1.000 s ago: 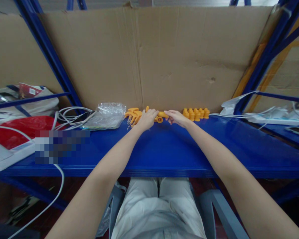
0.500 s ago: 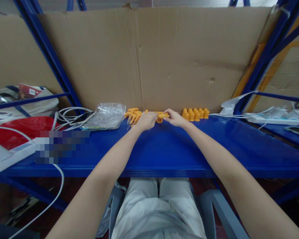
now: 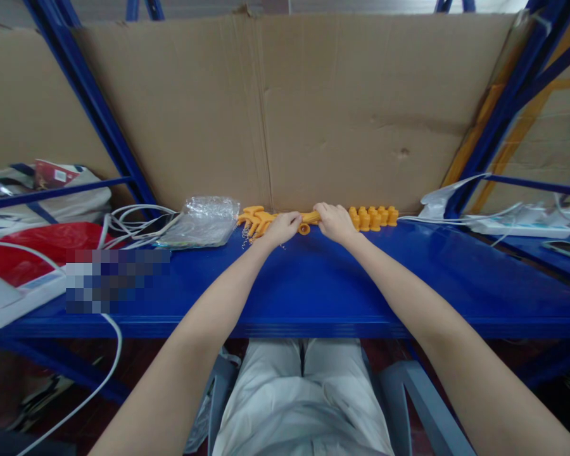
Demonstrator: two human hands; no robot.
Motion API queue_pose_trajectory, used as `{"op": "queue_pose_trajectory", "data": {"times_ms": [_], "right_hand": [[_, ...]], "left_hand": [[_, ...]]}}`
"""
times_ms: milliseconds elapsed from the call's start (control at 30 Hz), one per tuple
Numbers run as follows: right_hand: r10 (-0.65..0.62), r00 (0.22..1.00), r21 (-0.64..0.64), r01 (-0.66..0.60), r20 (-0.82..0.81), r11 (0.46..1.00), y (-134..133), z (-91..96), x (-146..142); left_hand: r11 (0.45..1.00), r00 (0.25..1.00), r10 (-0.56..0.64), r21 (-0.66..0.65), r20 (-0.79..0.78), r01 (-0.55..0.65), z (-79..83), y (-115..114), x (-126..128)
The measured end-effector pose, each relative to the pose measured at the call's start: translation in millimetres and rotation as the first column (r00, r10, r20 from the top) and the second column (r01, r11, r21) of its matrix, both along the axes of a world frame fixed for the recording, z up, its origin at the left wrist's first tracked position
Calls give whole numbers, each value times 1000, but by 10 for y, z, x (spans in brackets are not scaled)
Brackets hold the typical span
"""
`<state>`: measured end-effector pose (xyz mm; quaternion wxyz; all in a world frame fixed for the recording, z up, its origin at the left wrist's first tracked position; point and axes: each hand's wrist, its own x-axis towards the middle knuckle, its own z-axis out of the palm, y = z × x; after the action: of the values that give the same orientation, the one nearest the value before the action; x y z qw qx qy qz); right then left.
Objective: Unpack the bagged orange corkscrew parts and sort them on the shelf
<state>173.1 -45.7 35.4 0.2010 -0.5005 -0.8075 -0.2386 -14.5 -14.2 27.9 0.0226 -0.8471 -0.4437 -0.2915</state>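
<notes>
My left hand [image 3: 284,229] is closed at the left end of an elongated orange plastic piece [image 3: 311,218], its fingertips partly hidden. On the piece's right end my right hand [image 3: 335,220] is closed, knuckles up, covering that end. Between the hands, a small round orange plastic part [image 3: 304,228] shows a ring-like face; whether it joins the long piece I cannot tell. Just left of my left hand lies a heap of orange plastic pieces [image 3: 253,218], with small crumbs or chain-like bits at its front. Several orange knobbed pieces [image 3: 374,218] stand in rows beside my right hand.
All this is at the back of a blue table [image 3: 313,285], against a cardboard panel [image 3: 332,114]. A clear plastic bag [image 3: 202,225], white cables [image 3: 137,218] and a red bag [image 3: 42,247] lie leftward. Right are a power strip [image 3: 517,225] and a phone [image 3: 567,249].
My right hand has turned knuckles-up and closed further over the right end of the orange piece. My left hand has barely shifted. The round part's face now shows more plainly.
</notes>
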Motion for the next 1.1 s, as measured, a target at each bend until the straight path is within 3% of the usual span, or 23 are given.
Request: {"op": "queue_pose_trajectory", "data": {"times_ms": [200, 333, 467, 533, 600, 667, 733, 800, 900, 967, 1033, 1100], "right_hand": [[141, 990, -180, -139, -6, 974, -25, 12, -116], [140, 990, -246, -142, -24, 959, -35, 38, -197], [150, 987, -76, -145, 65, 986, -21, 70, -178], [184, 978, 12, -186, 102, 982, 15, 74, -117], [202, 975, 59, -208, 95, 976, 72, 75, 16], [157, 988, 99, -156, -2, 983, 146, 74, 245], [50, 976, 161, -15, -211, 987, 224, 64, 561], [-86, 876, 206, 205, -474, 957, 295, 33, 917], [-232, 608, 125, 486, -759, 865, 369, -62, 1385], [-271, 438, 9, 539, -857, 843, 386, -151, 1586], [-319, 281, -143, 506, -905, 851, 377, -250, 1692], [-388, 172, -272, 467, -905, 841, 349, -349, 1730]], "left_hand": [[980, 974, 48, 197, -220, -4, 22, -145, -68], [979, 963, 75, 203, -259, -21, 20, -183, -17], [996, 987, 89, 17, -135, -87, 96, -124, 94], [987, 999, 32, -155, -42, -39, 170, -95, 113], [940, 999, -18, -340, 28, 26, 250, -79, 72], [875, 997, -43, -479, 60, 66, 318, -63, -30], [862, 996, -82, -498, 41, 91, 364, -26, -171], [884, 995, -92, -463, -29, 68, 394, 44, -311], [954, 991, -25, -301, -131, -15, 435, 185, -451], [975, 972, 62, -192, -225, -107, 472, 273, -485], [976, 939, 171, -76, -298, -202, 515, 340, -487], [970, 907, 228, 9, -355, -241, 555, 385, -478]]}}
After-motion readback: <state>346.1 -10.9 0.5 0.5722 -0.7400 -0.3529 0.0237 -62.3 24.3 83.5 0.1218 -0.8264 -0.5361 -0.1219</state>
